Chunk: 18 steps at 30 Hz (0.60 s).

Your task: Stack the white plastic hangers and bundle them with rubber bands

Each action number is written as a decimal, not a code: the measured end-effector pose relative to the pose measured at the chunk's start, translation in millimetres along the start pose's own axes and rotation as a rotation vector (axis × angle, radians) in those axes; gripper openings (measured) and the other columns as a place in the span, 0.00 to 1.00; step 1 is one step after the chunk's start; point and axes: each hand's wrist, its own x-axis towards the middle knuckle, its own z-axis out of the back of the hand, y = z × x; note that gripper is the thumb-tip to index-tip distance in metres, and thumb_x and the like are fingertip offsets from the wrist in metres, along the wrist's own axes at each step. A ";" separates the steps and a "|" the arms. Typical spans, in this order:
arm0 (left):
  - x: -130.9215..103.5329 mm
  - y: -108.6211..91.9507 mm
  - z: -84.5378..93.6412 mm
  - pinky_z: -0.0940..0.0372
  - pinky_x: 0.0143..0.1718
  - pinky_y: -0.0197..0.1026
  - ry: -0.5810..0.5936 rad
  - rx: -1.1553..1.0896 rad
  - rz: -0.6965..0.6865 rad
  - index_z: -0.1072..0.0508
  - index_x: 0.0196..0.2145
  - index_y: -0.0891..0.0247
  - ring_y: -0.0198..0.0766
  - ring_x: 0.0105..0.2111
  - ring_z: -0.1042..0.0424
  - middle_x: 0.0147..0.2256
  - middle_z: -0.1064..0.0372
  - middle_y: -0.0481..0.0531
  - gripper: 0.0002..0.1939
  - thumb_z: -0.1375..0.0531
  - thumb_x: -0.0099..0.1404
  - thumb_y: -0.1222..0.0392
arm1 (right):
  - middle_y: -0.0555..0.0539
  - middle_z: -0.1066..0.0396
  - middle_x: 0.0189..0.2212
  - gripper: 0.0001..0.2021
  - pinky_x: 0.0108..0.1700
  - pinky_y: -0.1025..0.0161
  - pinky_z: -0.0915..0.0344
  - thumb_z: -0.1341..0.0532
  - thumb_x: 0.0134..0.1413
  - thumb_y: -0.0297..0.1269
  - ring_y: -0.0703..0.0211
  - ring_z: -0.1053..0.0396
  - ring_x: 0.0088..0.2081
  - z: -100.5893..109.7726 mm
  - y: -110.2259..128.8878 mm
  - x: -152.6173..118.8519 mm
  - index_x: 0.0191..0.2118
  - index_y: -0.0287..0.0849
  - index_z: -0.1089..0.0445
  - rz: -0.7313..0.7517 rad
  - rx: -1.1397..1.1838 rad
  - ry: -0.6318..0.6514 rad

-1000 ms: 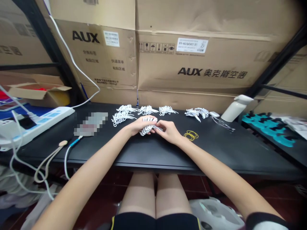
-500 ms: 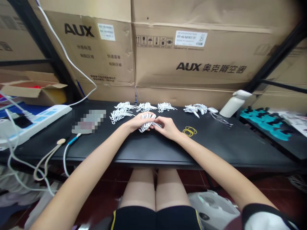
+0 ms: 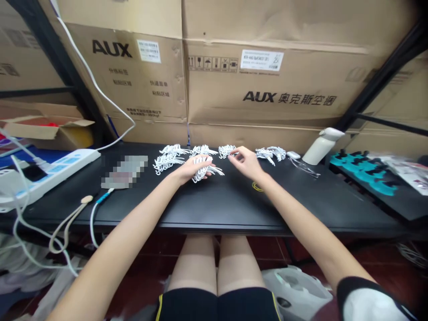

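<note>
My left hand (image 3: 193,168) is closed around a bundle of white hooks (image 3: 200,173), held just above the black table (image 3: 217,205); their curved ends hang down and their straight ends point right. My right hand (image 3: 245,161) is apart from it, its thumb and fingers parted and nothing visible between them. Close by its fingertips lies another bunch of white hooks (image 3: 227,151). More bunches lie behind my left hand, one at the far left (image 3: 167,162) and one in the back row (image 3: 202,150). Yellow rubber bands (image 3: 257,186) lie under my right wrist, partly hidden.
Further right are two more white bunches (image 3: 270,154), glasses (image 3: 306,169), a white bottle (image 3: 323,146) and teal pieces (image 3: 364,174). On the left are a power strip (image 3: 50,178), a blurred-out phone (image 3: 125,171) and cables. Large cartons (image 3: 267,116) stand behind the table.
My right hand has left the bundle in my left hand and moved right and slightly up, its fingers parting. The left hand keeps its hold in nearly the same place.
</note>
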 end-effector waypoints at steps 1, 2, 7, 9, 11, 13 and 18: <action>-0.1 -1.2 -0.2 0.30 0.26 0.36 -0.013 -0.004 0.003 0.32 0.44 0.64 0.36 0.27 0.25 0.42 0.25 0.59 0.22 0.33 0.55 0.53 | 0.43 0.28 0.31 0.13 0.28 0.65 0.32 0.38 0.51 0.45 0.62 0.31 0.28 12.9 -11.2 6.6 0.33 0.38 0.30 -0.139 0.031 0.048; -0.2 -2.1 -0.5 0.30 0.26 0.36 -0.022 -0.009 0.007 0.32 0.43 0.64 0.35 0.27 0.25 0.42 0.25 0.59 0.21 0.33 0.55 0.52 | 0.44 0.29 0.27 0.14 0.27 0.65 0.32 0.38 0.50 0.46 0.62 0.32 0.26 26.1 -22.9 11.4 0.31 0.37 0.30 -0.279 0.078 0.117; 0.2 -2.4 -1.3 0.31 0.24 0.36 -0.026 -0.035 0.009 0.31 0.40 0.65 0.33 0.24 0.27 0.41 0.25 0.58 0.19 0.32 0.54 0.53 | 0.45 0.29 0.24 0.18 0.26 0.66 0.33 0.32 0.41 0.49 0.63 0.33 0.25 81.7 -69.3 1.3 0.28 0.37 0.28 -0.486 -0.001 0.315; 0.3 -1.4 -2.0 0.30 0.24 0.36 -0.015 -0.055 0.006 0.31 0.41 0.64 0.34 0.25 0.26 0.41 0.25 0.58 0.20 0.32 0.54 0.53 | 0.44 0.28 0.25 0.19 0.27 0.65 0.34 0.32 0.39 0.50 0.62 0.33 0.26 96.1 -75.4 -9.2 0.28 0.37 0.26 -0.492 -0.077 0.423; 0.5 -0.7 -2.9 0.30 0.24 0.35 -0.019 -0.068 0.012 0.31 0.42 0.64 0.36 0.27 0.25 0.41 0.25 0.58 0.21 0.32 0.54 0.54 | 0.43 0.26 0.27 0.19 0.29 0.64 0.34 0.32 0.38 0.50 0.60 0.32 0.28 106.7 -74.8 -15.8 0.30 0.37 0.24 -0.488 -0.119 0.499; 1.1 -0.5 -3.2 0.30 0.25 0.35 -0.034 -0.078 0.016 0.31 0.43 0.64 0.37 0.28 0.24 0.41 0.25 0.59 0.21 0.32 0.54 0.54 | 0.43 0.24 0.29 0.18 0.34 0.62 0.33 0.31 0.37 0.48 0.58 0.30 0.31 113.9 -70.6 -17.7 0.31 0.38 0.23 -0.476 -0.112 0.590; 4.2 0.0 0.5 0.30 0.24 0.34 -0.035 -0.165 -0.008 0.31 0.43 0.66 0.34 0.27 0.25 0.43 0.26 0.60 0.20 0.33 0.56 0.56 | 0.44 0.23 0.31 0.15 0.42 0.60 0.32 0.30 0.34 0.43 0.53 0.27 0.36 117.5 -63.1 -15.2 0.31 0.40 0.22 -0.466 -0.084 0.705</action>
